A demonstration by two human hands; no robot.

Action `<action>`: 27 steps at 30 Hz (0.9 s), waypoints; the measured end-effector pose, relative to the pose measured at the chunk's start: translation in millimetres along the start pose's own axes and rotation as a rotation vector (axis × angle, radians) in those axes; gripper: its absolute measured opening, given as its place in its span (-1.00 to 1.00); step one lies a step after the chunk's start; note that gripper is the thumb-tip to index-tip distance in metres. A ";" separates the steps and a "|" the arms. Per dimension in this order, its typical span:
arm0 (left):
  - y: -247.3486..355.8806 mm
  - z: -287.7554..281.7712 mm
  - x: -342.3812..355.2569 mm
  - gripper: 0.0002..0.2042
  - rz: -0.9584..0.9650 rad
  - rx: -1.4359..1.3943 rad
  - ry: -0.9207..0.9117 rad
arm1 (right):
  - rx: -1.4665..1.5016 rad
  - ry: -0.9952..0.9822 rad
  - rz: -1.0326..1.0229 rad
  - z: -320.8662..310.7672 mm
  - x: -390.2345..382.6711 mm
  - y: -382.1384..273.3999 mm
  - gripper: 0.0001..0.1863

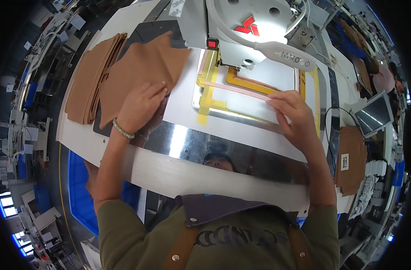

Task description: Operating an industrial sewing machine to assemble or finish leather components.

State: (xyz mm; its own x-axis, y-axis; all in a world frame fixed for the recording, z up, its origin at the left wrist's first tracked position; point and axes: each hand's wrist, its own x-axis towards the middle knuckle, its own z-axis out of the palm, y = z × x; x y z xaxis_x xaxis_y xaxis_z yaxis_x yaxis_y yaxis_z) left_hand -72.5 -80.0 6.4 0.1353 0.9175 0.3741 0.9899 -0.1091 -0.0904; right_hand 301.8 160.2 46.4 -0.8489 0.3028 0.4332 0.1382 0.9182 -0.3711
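Under my left hand (144, 103) is a brown fabric piece (138, 67), creased and partly raised, and my fingers are closed at its right edge. My left thumb is hidden. To its left lies a stack of similar brown pieces (90, 78). My right hand (295, 117) is open, its index and middle fingertips touching the end of a pink strip (239, 91) on a clear template (246, 108) edged with yellow tape. The right thumb hangs apart, below those fingers. White sheeting (183, 105) spreads beneath the template.
A sewing machine head (241, 27) with a grey handle-like unit (286, 55) overhangs the template. A shiny metal plate (201, 141) lines the near table edge. A blue bin (81, 198) stands below left. More brown pieces (351, 157) lie at the right beside a dark screen (374, 112).
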 end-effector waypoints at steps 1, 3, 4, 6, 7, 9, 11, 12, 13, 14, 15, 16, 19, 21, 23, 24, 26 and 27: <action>14.2 1.4 0.3 -0.77 0.005 0.008 0.005 | -0.003 0.010 0.013 5.4 3.7 -9.2 -0.75; 24.3 3.2 0.9 -0.77 0.004 0.005 0.012 | -0.093 -0.053 -0.195 20.6 16.0 -23.6 -0.75; 25.7 -2.1 5.1 -0.77 -0.045 -0.071 0.045 | -0.096 -0.054 -0.192 26.4 18.3 -26.9 -0.75; 15.8 -14.7 3.0 -0.77 -0.116 -0.126 0.076 | -0.120 -0.101 -0.285 40.2 25.5 -31.3 -0.75; -5.8 -18.6 3.3 -0.76 -0.208 -0.027 0.093 | -0.110 -0.083 -0.303 43.7 25.7 -34.3 -0.74; -57.9 -20.2 -8.8 -0.72 -0.408 0.106 0.134 | -0.072 -0.098 -0.305 48.1 23.9 -41.9 -0.73; -126.2 -11.1 -36.9 -0.62 -0.604 0.229 0.108 | -0.021 -0.124 -0.270 50.3 20.0 -46.2 -0.73; -159.0 -2.3 -51.6 -0.55 -0.694 0.309 0.059 | -0.013 -0.120 -0.289 50.0 17.0 -44.7 -0.73; -185.3 5.7 -61.6 -0.55 -0.701 0.317 0.065 | -0.022 -0.138 -0.259 48.4 13.5 -41.3 -0.73; -208.2 9.9 -71.4 -0.48 -0.740 0.250 -0.072 | -0.028 -0.154 -0.231 46.9 10.7 -37.7 -0.74; -224.3 15.0 -76.5 -0.41 -0.777 0.179 -0.207 | -0.007 -0.157 -0.208 45.5 7.3 -34.3 -0.75; -236.2 21.8 -75.0 -0.41 -0.784 0.188 -0.198 | -0.007 -0.152 -0.221 43.6 4.3 -31.4 -0.75; -253.3 21.5 -73.3 -0.24 -0.853 0.102 -0.309 | 0.004 -0.122 -0.139 43.9 -2.7 -28.2 -0.76; -258.0 15.9 -65.6 -0.22 -0.825 0.074 -0.343 | 0.022 -0.118 -0.114 43.2 -1.5 -27.7 -0.77; -253.9 14.7 -50.2 -0.20 -0.787 0.038 -0.376 | 0.033 -0.114 -0.078 43.8 -1.3 -25.1 -0.78; -244.1 16.3 -40.9 -0.23 -0.797 0.099 -0.409 | 0.031 -0.117 -0.064 44.5 -2.0 -23.4 -0.79; -232.7 17.1 -33.0 -0.26 -0.814 0.168 -0.440 | 0.034 -0.119 -0.060 44.2 -1.6 -23.5 -0.80; -234.6 22.9 -36.3 -0.31 -0.814 0.267 -0.388 | 0.040 -0.112 -0.073 43.4 -0.1 -24.5 -0.80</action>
State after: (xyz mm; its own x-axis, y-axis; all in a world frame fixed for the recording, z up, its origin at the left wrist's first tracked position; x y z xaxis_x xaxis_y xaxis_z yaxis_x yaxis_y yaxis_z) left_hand -310.6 -78.9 -7.1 -0.6651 0.7418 0.0860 0.7251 0.6690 -0.1630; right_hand 276.4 126.5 19.7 -0.9080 0.2029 0.3667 0.0550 0.9251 -0.3757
